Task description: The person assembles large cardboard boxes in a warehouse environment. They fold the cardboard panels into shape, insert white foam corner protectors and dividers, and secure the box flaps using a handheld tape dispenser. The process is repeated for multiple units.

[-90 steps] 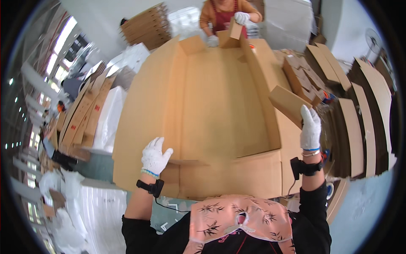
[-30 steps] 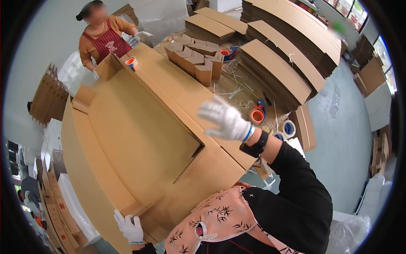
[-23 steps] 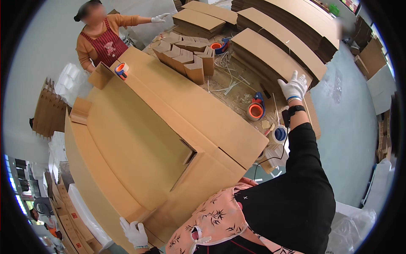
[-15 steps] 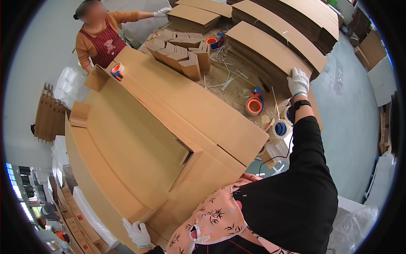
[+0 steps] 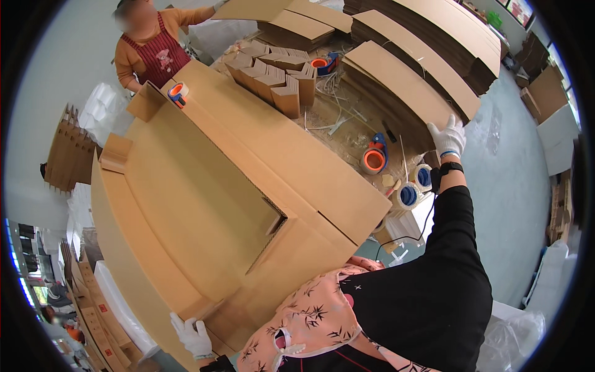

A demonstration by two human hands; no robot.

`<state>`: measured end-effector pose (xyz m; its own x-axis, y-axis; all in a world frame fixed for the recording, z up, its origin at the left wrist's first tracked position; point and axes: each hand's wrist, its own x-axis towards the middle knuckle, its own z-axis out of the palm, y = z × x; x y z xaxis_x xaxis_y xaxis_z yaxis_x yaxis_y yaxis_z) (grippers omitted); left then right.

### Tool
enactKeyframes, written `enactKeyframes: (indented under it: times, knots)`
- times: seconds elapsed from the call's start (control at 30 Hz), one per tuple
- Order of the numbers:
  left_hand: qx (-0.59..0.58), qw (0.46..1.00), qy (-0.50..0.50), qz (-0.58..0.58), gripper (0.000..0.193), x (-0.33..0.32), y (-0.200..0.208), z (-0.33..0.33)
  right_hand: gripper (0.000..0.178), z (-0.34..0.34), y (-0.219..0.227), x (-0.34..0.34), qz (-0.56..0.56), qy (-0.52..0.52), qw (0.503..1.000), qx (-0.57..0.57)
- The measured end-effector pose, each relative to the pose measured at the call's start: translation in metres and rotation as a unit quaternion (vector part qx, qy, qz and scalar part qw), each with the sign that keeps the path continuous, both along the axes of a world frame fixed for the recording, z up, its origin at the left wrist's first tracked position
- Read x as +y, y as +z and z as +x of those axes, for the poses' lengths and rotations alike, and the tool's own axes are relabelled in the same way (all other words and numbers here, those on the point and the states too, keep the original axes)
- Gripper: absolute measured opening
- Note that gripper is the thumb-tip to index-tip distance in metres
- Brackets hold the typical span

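Note:
A large open cardboard box lies before me, with one long flap folded outward on its far side. My left hand, in a white knit glove, is open at the box's near left edge, fingers apart. Out to the right, my right hand, gloved alike, is open with spread fingers at the near end of a stack of flat cardboard. It seems to touch the top sheet's corner; whether it grips there cannot be seen. An orange and blue tape dispenser sits on the box's far flap.
Folded cardboard pieces, another tape dispenser, tape rolls and loose straps lie on the table behind the box. Across from me, a co-worker in a red apron holds up a cardboard sheet.
The co-worker has raised a cardboard sheet off the far stack. My right hand's fingers have spread wider at the stack's end. My left hand stays at the box edge.

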<state>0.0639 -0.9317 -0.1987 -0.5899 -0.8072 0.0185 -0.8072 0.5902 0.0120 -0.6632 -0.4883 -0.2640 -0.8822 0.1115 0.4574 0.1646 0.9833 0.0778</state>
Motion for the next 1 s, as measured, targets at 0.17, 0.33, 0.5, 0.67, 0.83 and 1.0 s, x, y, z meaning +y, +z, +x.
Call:
enactKeyframes:
  times: [0.17,0.33,0.5,0.67,0.83,1.0]
  knots:
    - [0.007,1.000,0.009,0.005,0.020,0.002,0.002,-0.006,0.057,-0.003,-0.010,0.009,-0.012,0.037,0.988,-0.151]
    - [-0.004,0.999,0.023,0.022,0.021,0.007,0.013,-0.013,0.036,-0.006,0.015,0.018,0.044,0.145,0.988,0.023]
    - [0.049,0.998,0.020,0.014,0.035,0.006,0.030,-0.019,0.033,0.021,0.120,-0.079,-0.382,0.375,0.844,-0.029]
    - [0.672,0.616,0.080,0.402,0.058,0.002,0.073,-0.092,0.057,0.127,0.170,-0.215,-0.639,0.526,0.407,-0.387]
    - [0.771,0.493,0.043,0.402,0.043,-0.010,0.096,-0.129,0.066,0.197,0.154,-0.304,-0.409,0.600,0.317,-0.610]
    - [0.796,0.482,0.229,0.284,0.038,-0.011,0.084,-0.107,0.094,0.255,0.172,-0.340,-0.128,0.890,0.407,-0.160]
